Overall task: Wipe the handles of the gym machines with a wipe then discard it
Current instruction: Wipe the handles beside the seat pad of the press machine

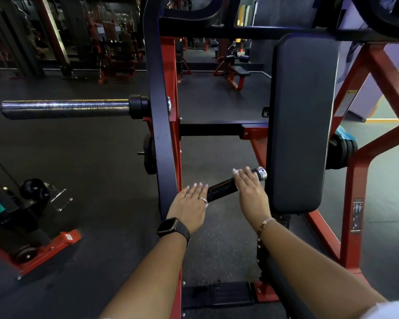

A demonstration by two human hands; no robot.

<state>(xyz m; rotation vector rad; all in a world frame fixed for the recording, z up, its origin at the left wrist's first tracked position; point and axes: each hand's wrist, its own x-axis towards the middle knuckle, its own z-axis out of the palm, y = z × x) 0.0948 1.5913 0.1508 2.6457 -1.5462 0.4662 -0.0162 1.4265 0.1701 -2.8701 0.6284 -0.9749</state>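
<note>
R hand (251, 192) lay across black handle (221, 188) nr its chrome end (261, 173), fingers together, white wipe (235, 171) edge peeking past them; L hand (190, 203) flat at handle's base, fingers straight, close together.

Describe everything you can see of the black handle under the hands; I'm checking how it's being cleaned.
The handle is a round black bar with a matte, rubbery-looking grip. It slants up to the right and ends in a shiny metal cap close beside the black back pad. The right hand lies over its upper part, and the left hand reaches its lower end. A white bit at the right fingertips may be a wipe or nails.
</note>
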